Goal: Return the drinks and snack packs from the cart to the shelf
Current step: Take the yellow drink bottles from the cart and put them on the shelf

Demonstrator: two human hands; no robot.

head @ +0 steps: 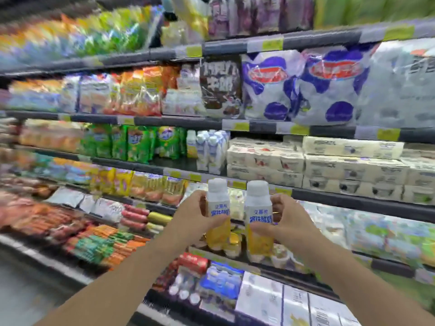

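Bottles [217, 214] [258, 217] of yellow drink, upright, one per hand, before shelf [329, 196].

Smooth plastic bottles [257, 217] with white caps, glossy crinkled snack bags [270, 88], dark matt shelf rails [329, 40]

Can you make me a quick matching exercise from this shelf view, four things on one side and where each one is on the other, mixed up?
Things:
1. left bottle
2. right bottle
3. blue-spotted white bags
4. green snack packs

Places:
A. gripped in the right hand
B. on the shelf level just below the bags, left of the white cartons
C. gripped in the left hand
D. on the upper shelf, right of the dark brown pack

Pairs: 1-C, 2-A, 3-D, 4-B
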